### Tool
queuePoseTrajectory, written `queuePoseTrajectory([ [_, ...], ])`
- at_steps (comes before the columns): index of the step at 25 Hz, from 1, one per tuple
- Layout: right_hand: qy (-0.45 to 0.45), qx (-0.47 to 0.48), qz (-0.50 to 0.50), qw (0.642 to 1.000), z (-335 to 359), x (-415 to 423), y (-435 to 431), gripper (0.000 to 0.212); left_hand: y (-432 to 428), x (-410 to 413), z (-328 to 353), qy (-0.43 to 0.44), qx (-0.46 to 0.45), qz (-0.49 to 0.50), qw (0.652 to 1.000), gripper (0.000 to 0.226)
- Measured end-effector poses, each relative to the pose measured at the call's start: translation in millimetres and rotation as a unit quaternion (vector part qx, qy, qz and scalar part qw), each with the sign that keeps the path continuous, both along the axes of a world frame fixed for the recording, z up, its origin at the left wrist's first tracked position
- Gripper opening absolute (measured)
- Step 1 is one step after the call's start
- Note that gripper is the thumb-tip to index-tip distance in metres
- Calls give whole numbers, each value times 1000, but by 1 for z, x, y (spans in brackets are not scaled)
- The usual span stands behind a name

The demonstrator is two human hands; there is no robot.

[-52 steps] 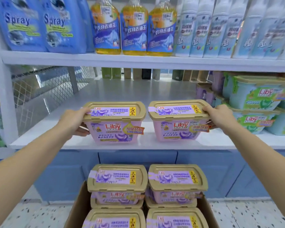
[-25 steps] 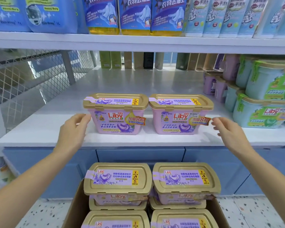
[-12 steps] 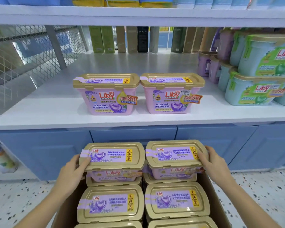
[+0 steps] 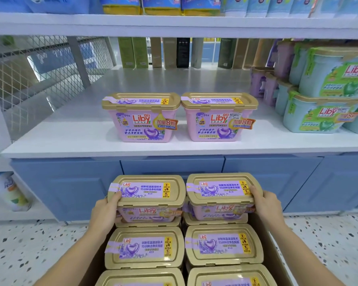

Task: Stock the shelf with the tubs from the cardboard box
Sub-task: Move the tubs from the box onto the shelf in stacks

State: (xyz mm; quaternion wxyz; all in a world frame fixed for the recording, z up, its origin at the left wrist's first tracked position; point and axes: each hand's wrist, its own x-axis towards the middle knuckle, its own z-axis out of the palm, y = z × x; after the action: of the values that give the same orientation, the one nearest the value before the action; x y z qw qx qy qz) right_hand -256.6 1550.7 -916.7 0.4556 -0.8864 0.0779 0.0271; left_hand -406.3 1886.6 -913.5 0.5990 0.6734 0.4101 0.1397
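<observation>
Left tub (image 4: 147, 193) sits clasped in the left grip (image 4: 104, 211), right tub (image 4: 221, 189) in the right grip (image 4: 266, 205).

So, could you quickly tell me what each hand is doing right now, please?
The left hand grips the left top tub by its lid edge.
The right hand grips the right top tub the same way.

shelf (image 4: 70, 129): two tubs (image 4: 141, 118) side by side near front edge | cardboard box (image 4: 90, 273) below: boxed tubs (image 4: 145, 247) stacked, two abreast
</observation>
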Motion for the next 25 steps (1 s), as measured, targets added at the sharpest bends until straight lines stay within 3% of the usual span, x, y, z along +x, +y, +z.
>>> queuePoseTrajectory([
  [4, -11, -3, 2, 1000, 6, -4, -1, 45, -2, -6, 9, 1, 9, 14, 1000, 33],
  [11, -31, 5, -7, 999, 58, -8, -8, 47, 1, -5, 78, -72, 27, 21, 997, 33],
  [19, -114, 22, 13, 993, 180, 20, -4, 53, 19, -3, 184, -121, 85, 17, 989, 27],
  [22, -150, 53, -3, 987, 226, 43, 0, 69, 25, 11, 224, -149, 94, 14, 984, 28],
  [25, -169, 68, -15, 983, 263, 62, 6, 55, 30, 31, 255, -172, 98, 13, 980, 33],
])
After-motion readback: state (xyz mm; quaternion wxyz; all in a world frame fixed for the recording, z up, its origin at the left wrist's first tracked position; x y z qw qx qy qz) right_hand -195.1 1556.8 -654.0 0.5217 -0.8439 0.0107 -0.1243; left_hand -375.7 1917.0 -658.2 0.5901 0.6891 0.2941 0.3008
